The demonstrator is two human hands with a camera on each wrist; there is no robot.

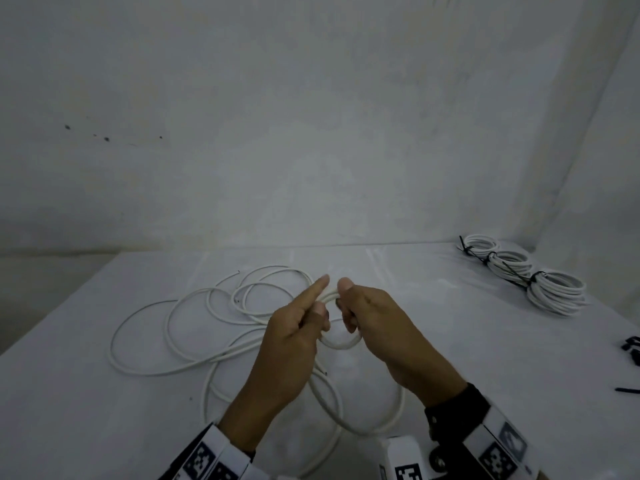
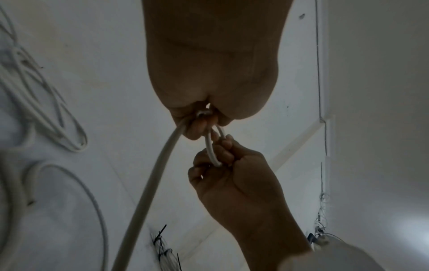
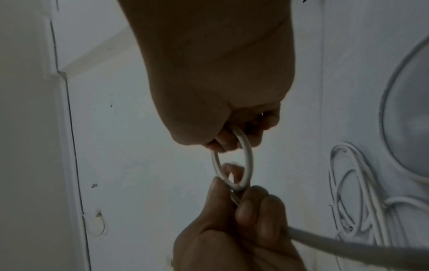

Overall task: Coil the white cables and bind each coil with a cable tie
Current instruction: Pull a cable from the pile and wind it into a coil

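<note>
Above the white bench (image 1: 450,341), a small first loop of white cable (image 1: 341,342) is held between both hands. It is gripped on one side by the curled left hand (image 1: 294,337) and on the other by the right hand (image 1: 374,323). The loose length trails away leftward, nearer the left hand. Three tied coils (image 1: 526,271) lie far right.
</note>
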